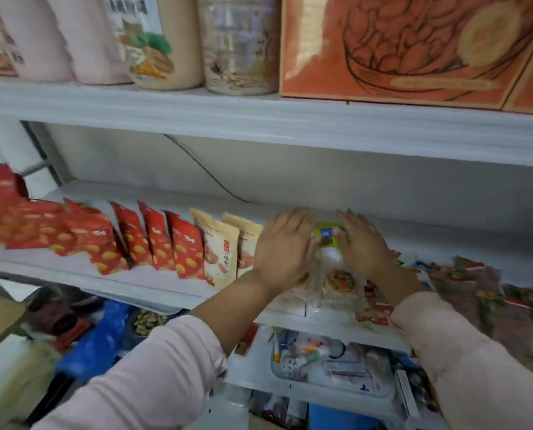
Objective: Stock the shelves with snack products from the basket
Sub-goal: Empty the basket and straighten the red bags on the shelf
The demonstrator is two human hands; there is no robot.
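A clear snack packet (333, 268) with a green and blue top label and a round orange picture lies on the white middle shelf (72, 265). My left hand (282, 246) presses flat against the packet's left side. On its right side rests my right hand (362, 243), fingers spread over the top edge. Both hands clasp the packet between them. No basket is recognisable in this view.
Left of the hands stand two beige pouches (220, 252) and a row of red pouches (153, 240). Dark red-green packets (491, 293) lie to the right. Canisters (240, 45) and an orange box (407, 48) fill the upper shelf. Below sits a clear bin (333, 367) of small items.
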